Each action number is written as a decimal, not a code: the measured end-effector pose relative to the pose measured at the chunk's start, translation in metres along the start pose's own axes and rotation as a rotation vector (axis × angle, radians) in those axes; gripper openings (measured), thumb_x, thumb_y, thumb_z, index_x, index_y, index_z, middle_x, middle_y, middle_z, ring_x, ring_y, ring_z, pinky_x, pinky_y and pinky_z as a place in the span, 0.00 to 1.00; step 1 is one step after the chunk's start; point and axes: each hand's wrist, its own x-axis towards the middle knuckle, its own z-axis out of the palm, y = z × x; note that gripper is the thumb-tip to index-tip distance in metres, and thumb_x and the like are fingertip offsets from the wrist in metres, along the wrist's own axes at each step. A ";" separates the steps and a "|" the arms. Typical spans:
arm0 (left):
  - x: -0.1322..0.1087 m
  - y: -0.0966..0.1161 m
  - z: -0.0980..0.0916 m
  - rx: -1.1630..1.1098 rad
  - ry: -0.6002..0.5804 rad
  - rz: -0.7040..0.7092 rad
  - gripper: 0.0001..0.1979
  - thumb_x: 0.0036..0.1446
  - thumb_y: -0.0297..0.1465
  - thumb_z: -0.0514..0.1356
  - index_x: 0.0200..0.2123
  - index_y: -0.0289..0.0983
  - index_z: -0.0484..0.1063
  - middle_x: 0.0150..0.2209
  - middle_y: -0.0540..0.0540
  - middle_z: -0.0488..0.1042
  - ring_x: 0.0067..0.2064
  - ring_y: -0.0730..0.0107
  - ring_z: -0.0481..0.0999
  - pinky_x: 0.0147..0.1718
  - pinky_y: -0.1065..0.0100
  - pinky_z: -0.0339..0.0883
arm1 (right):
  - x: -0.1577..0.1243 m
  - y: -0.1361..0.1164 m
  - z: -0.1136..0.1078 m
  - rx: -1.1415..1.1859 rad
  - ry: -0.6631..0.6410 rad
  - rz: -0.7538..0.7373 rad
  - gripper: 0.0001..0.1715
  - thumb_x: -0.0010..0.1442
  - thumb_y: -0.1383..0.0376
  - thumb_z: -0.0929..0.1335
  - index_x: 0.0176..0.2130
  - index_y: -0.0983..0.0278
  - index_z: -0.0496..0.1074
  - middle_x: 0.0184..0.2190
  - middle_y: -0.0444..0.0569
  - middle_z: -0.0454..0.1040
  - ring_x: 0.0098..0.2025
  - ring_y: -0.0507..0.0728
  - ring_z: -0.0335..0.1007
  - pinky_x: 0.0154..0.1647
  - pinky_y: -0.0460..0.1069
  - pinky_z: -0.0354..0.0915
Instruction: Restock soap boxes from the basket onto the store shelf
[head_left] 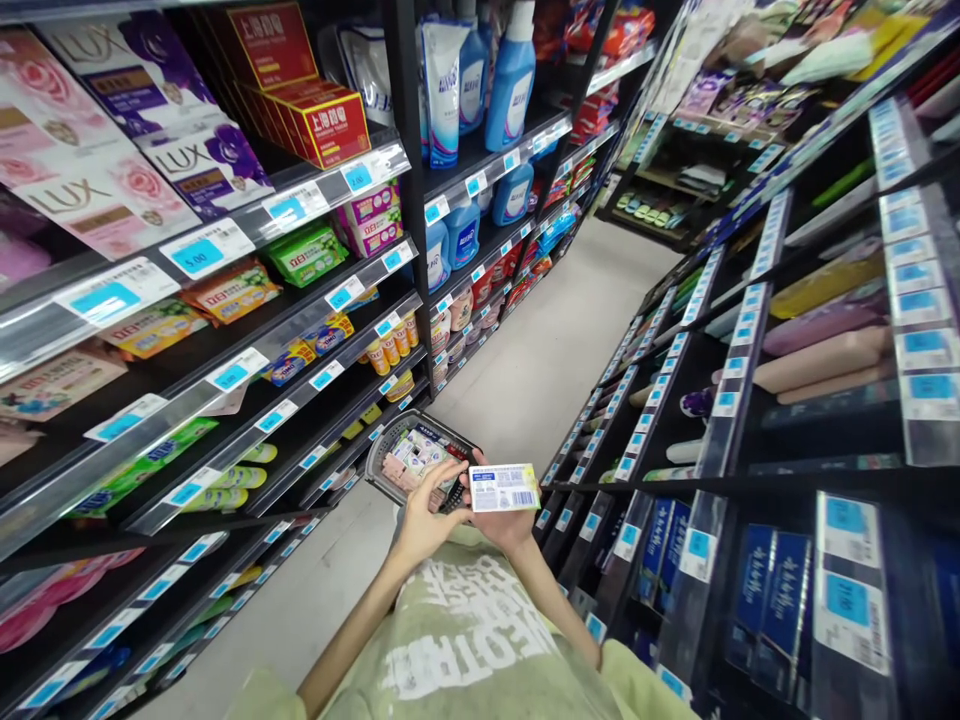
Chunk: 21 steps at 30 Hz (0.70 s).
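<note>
I stand in a shop aisle and look down at my hands in front of my chest. My right hand (507, 522) grips a small white and yellow-green box (504, 488), its barcode side up. My left hand (426, 512) is beside it with fingers curled against the box's left end. Just beyond my hands a dark shopping basket (382, 450) sits on the floor with several packets in it.
Left shelves (225, 395) carry soap packs, red boxes, green and yellow packets, blue detergent bottles (510, 80) and jars. Right shelves (739, 330) hold rolled cloths and dark blue boxes, with blue price tags. A pale floor (555, 340) runs up the aisle between them.
</note>
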 end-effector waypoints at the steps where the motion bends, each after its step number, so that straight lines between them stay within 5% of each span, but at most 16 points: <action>1: 0.000 0.000 0.000 0.010 -0.004 0.013 0.35 0.51 0.34 0.73 0.62 0.44 0.68 0.60 0.39 0.74 0.65 0.50 0.69 0.67 0.48 0.55 | 0.001 0.000 0.000 -0.003 -0.006 0.000 0.58 0.44 0.30 0.69 0.65 0.53 0.62 0.49 0.53 0.79 0.40 0.62 0.73 0.41 0.55 0.66; 15: 0.004 0.001 -0.001 0.037 0.001 0.125 0.41 0.44 0.32 0.76 0.61 0.46 0.68 0.59 0.40 0.75 0.62 0.49 0.71 0.64 0.48 0.60 | 0.002 0.000 0.014 -0.035 0.005 -0.008 0.55 0.45 0.32 0.68 0.62 0.58 0.66 0.48 0.55 0.80 0.41 0.63 0.75 0.44 0.57 0.69; 21: 0.002 -0.007 0.000 0.028 0.043 0.060 0.37 0.45 0.31 0.75 0.59 0.44 0.68 0.57 0.40 0.75 0.59 0.50 0.73 0.62 0.48 0.64 | 0.003 -0.002 0.016 -0.031 0.020 0.029 0.51 0.49 0.34 0.67 0.61 0.60 0.68 0.51 0.55 0.79 0.46 0.65 0.76 0.43 0.57 0.69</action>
